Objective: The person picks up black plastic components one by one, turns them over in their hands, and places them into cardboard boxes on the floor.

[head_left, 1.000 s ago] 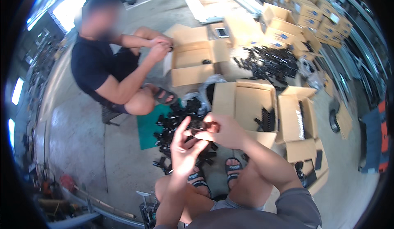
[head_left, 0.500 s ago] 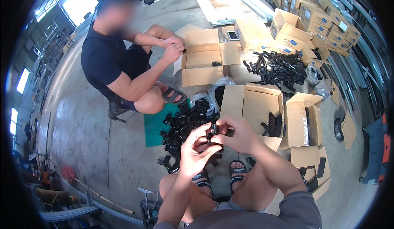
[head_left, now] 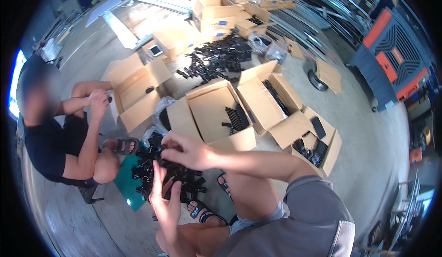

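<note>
A heap of small black plastic parts point(head_left: 186, 176) lies on the floor in front of me, partly on a green sheet point(head_left: 125, 183). Over its near edge is my left hand point(head_left: 166, 204), fingers stretched and thumb apart, with nothing visible in it. My right hand point(head_left: 189, 151) reaches across the heap's far side, its fingers bent together in a pinch. Whatever sits at those fingertips blends into the black parts behind. Just beyond the right hand, an open cardboard box point(head_left: 207, 112) contains a row of black parts point(head_left: 237, 118) along one side.
A co-worker point(head_left: 55, 142) sits at the left, hands together beside another open box point(head_left: 133, 91). More boxes point(head_left: 262, 100) stand to the right, one holding a black phone-like slab point(head_left: 318, 127). Farther off are a black parts pile point(head_left: 216, 57), metal profiles and a grey-orange cabinet point(head_left: 391, 59).
My view has swung to the right. My hands, earlier together around a small black part, have separated; the left has opened and the right has moved over the heap.
</note>
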A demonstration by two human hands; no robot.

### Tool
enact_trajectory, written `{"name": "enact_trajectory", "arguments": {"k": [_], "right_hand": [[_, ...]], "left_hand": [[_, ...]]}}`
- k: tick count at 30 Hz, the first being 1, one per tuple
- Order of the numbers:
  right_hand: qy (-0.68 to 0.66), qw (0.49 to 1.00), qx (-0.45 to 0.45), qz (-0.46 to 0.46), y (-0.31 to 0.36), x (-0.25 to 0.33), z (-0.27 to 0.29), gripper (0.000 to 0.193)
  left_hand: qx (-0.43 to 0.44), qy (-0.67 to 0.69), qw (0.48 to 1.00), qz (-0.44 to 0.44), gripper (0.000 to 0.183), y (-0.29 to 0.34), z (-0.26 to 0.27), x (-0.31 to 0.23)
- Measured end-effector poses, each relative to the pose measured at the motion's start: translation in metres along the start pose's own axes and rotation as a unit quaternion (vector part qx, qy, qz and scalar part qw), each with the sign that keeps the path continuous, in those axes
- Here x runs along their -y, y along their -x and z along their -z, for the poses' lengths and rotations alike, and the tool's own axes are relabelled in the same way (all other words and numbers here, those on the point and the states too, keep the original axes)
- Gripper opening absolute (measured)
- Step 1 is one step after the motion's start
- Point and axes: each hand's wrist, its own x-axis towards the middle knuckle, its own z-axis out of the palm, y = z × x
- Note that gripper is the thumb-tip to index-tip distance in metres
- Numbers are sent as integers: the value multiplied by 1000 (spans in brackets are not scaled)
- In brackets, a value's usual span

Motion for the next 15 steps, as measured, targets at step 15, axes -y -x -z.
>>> {"name": "enact_trajectory", "arguments": {"k": [15], "right_hand": [[195, 788, -282, -511, 301, -225, 106, 65]], "left_hand": [[125, -65, 987, 77, 48, 10, -15, 18]]}}
